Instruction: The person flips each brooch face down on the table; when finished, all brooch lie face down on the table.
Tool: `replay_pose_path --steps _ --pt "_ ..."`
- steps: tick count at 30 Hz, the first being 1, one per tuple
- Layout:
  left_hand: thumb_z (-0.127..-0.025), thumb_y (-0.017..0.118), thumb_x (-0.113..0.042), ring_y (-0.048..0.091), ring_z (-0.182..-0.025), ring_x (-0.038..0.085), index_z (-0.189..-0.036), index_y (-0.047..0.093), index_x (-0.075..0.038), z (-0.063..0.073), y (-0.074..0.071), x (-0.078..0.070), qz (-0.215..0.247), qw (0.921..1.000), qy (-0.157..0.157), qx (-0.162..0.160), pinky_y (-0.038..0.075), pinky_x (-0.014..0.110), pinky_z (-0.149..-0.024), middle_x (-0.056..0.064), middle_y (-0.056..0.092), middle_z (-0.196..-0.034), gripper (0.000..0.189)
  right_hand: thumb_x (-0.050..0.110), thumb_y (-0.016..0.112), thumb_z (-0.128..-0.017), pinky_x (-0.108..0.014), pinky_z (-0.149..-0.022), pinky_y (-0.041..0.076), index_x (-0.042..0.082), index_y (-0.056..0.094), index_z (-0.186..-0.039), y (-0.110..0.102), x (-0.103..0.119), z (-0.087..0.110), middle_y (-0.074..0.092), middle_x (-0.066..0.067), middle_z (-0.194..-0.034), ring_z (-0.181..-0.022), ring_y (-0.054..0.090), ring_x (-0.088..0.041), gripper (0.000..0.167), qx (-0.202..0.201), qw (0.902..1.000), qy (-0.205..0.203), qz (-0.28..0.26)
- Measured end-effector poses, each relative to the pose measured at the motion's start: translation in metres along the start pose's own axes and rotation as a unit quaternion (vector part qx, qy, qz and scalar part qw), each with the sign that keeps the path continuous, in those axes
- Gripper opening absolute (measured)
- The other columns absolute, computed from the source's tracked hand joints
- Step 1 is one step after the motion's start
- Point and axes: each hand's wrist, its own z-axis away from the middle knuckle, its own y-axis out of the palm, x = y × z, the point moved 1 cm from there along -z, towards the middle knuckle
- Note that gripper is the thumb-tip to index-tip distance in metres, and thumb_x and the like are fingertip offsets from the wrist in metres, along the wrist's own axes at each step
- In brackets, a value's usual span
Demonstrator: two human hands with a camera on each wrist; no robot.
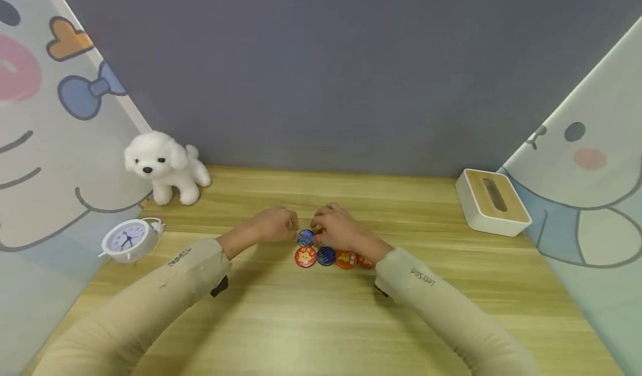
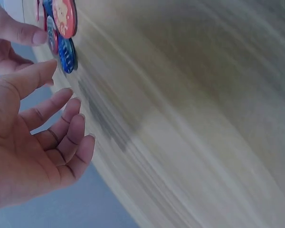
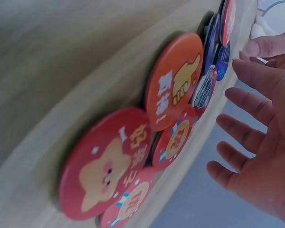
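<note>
- Pale sleeves (image 1: 120, 309) lie closest to me, stretched forward over a wooden table (image 1: 281, 326).
- Left hand (image 1: 273, 224): fingers loosely bent, thumb apart from them, grasping nothing; a blue badge (image 1: 305, 238) lies just beside its fingertips.
- Right hand (image 1: 338, 226): thumb and fingers spread apart, clasping nothing I can see; a dark patterned badge (image 3: 204, 92) lies near its thumb, contact unclear.
- On the right hand's near side, left to right: red badge (image 1: 305, 256), dark blue badge (image 1: 326, 255), orange badge (image 1: 346, 259), then a star badge (image 3: 104, 166) partly covered by the wrist from above.
- I judge the badges light, stiff, slick-faced and scratchable; I'd pinch opposite points of a rim, as the glossy face may slip.
- Well left of the left hand: white clock (image 1: 131, 240), plush dog (image 1: 168, 167); well right of the right hand, a tissue box (image 1: 476, 195).
</note>
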Motion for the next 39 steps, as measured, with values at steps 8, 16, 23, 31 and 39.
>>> replay_pose_path --steps 8,16,23,31,39 --pt "-0.087 0.077 -0.026 0.063 -0.080 0.016 -0.100 0.071 -0.009 -0.003 0.011 -0.006 -0.013 0.9998 0.008 -0.009 0.052 0.033 -0.070 0.003 0.072 -0.096 0.021 0.037 0.070 -0.093 -0.053 -0.110 0.038 0.020 0.073 -0.116 0.006 0.007 -0.004 0.058 -0.005 -0.140 -0.135 0.042 -0.029 0.029 0.025 0.9988 0.034 0.026" --pt "-0.087 0.077 -0.025 0.058 -0.075 0.015 -0.099 0.069 -0.008 -0.001 0.019 -0.002 -0.008 0.9998 -0.009 -0.015 0.048 0.031 -0.067 0.001 0.069 -0.091 0.023 0.039 0.072 -0.091 -0.051 -0.109 0.039 0.020 0.071 -0.113 0.016 0.016 -0.011 0.057 -0.004 -0.140 -0.135 0.041 -0.027 0.029 0.054 0.9955 0.061 0.047" --pt "-0.087 0.077 -0.022 0.058 -0.073 0.014 -0.095 0.069 -0.007 -0.008 0.016 -0.002 0.005 0.9998 0.001 -0.019 0.048 0.029 -0.066 0.001 0.070 -0.090 0.019 0.030 0.073 -0.091 -0.057 -0.107 0.040 0.017 0.072 -0.107 0.011 0.011 -0.017 0.060 -0.007 -0.134 -0.136 0.042 -0.034 0.021 0.030 0.9970 0.062 0.036" --pt "-0.091 0.072 -0.024 0.056 -0.072 0.014 -0.097 0.070 -0.007 -0.014 0.008 -0.005 0.022 0.9996 -0.016 0.005 0.045 0.027 -0.064 0.003 0.069 -0.090 0.018 0.027 0.070 -0.093 -0.057 -0.109 0.038 0.015 0.071 -0.109 0.006 0.007 -0.024 0.060 -0.007 -0.133 -0.136 0.041 -0.034 0.020 0.030 0.9965 0.077 0.010" --pt "-0.096 0.067 -0.023 0.050 -0.064 0.011 -0.091 0.070 -0.008 -0.014 0.008 -0.004 0.056 0.9974 -0.038 0.023 0.040 0.025 -0.059 0.001 0.065 -0.080 0.016 0.028 0.072 -0.092 -0.055 -0.108 0.038 0.015 0.071 -0.106 0.007 0.008 -0.023 0.062 -0.006 -0.129 -0.134 0.043 -0.032 0.020 0.026 0.9967 0.077 -0.002"
